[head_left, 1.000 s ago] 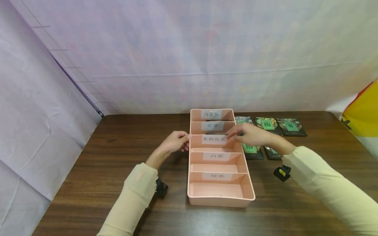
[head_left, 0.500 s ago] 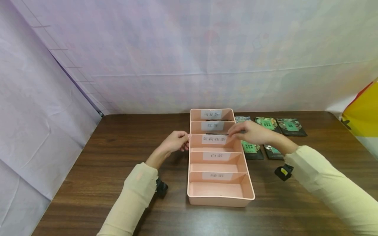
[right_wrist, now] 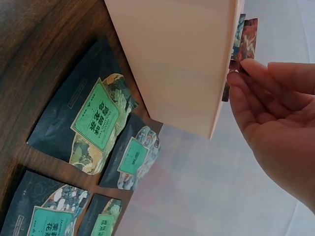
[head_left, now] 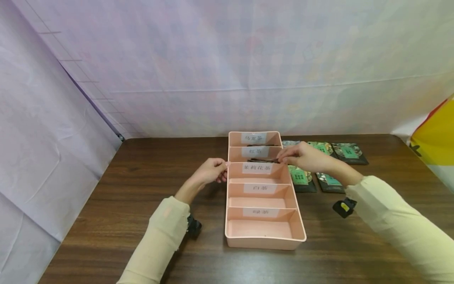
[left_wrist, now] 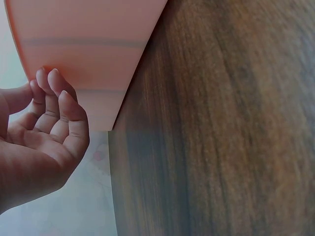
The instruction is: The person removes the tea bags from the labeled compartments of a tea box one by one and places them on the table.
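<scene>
A pink divided box (head_left: 262, 243) stands on the table, its compartments marked with white paper labels. My left hand (head_left: 209, 171) pinches the left rim between thumb and fingers, and the left wrist view shows the fingertips against the outer side wall (left_wrist: 83, 64). At the right rim, my right hand (head_left: 301, 157) pinches a tea packet in the second compartment from the back. In the right wrist view, a red packet (right_wrist: 249, 39) and a blue-patterned one (right_wrist: 238, 37) stick up above the rim by the fingertips. The dark packet edges (head_left: 260, 160) show in the head view.
Several black tea packets with green labels lie right of the box, among them one at the far right (head_left: 349, 152) and one near the box wall (head_left: 301, 180). A pale curtain (head_left: 248, 79) hangs behind the table (head_left: 149, 189). Yellow cloth (head_left: 436, 134) is at right.
My right hand has shifted slightly right and back along the rim, and more of the dark packet edges shows in the second compartment. The left hand stays on the left rim.
</scene>
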Tool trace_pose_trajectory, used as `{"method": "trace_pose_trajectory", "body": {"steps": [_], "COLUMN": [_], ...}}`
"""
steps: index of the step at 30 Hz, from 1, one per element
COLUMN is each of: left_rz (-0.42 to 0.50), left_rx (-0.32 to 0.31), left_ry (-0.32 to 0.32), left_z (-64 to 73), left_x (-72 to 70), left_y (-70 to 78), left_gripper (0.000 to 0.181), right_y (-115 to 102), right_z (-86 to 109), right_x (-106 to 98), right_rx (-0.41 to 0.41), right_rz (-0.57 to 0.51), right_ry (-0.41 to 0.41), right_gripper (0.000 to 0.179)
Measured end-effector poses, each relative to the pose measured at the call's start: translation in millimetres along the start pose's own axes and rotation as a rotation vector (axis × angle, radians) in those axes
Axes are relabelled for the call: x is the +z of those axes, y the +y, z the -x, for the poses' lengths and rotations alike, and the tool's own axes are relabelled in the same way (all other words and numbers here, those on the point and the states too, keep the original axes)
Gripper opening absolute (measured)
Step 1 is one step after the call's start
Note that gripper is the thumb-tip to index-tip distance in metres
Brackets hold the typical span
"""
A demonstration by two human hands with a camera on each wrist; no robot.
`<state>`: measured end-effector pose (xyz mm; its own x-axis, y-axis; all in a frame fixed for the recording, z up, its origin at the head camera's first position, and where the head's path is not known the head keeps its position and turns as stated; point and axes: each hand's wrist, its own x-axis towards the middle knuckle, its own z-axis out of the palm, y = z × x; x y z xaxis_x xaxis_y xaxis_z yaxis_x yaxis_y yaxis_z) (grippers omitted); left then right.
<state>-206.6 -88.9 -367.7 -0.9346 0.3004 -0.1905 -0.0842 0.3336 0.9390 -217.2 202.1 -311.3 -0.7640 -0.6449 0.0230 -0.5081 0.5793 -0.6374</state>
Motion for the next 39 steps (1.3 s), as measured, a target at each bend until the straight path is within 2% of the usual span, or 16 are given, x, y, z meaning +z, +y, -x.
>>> {"method": "trace_pose_trajectory", "body": {"steps": [7, 14, 21, 34, 39], "left_rz": [-0.001, 0.001, 0.0, 0.006, 0.0], "left_rx": [0.009, 0.01, 0.01, 0.015, 0.012], "left_ry": [0.007, 0.01, 0.007, -0.001, 0.002], "left_z": [-1.2, -0.5, -0.4, -1.9, -1.6], "left_x": [0.3, 0.7, 1.0, 1.1, 1.1], "left_y": [-2.4, -1.9, -1.3, -3.2, -2.5], "left_gripper": [0.028, 0.028, 0.028, 0.028, 0.028], "right_y": [-3, -13, -16, -22, -27], "right_z": [0.4, 3.3, 6.4, 12.2, 14.9], "right_x": [-5, -14, -22, -38, -42], "right_rx": [-0.017, 0.035, 0.014, 0.056, 0.108], "right_rz": [0.037, 0.083, 0.118, 0.096, 0.084], "right_ry": [0.067, 0.114, 0.149, 0.201, 0.239], "right_gripper": [0.018, 0.02, 0.021, 0.023, 0.021]}}
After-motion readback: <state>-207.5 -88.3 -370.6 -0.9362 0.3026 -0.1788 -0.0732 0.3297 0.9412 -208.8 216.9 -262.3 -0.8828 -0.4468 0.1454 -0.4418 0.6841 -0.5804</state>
